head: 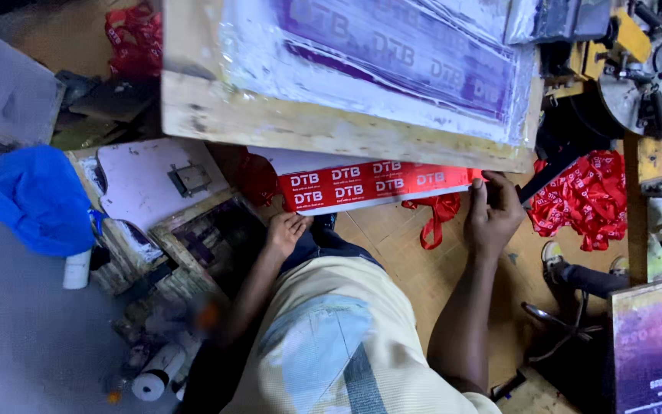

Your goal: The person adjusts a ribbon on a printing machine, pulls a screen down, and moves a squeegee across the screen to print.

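The cream shirt [331, 345] fills the lower middle, and above it the red strips [373, 184] lie left-to-right under the wooden frame [331, 126] (lifted), left hand [285, 230] flat beneath one end, right hand [492, 215] pinching the other.

I see a blue cloth [38, 198] at nine o'clock and a red ribbon heap [585, 197] at three.
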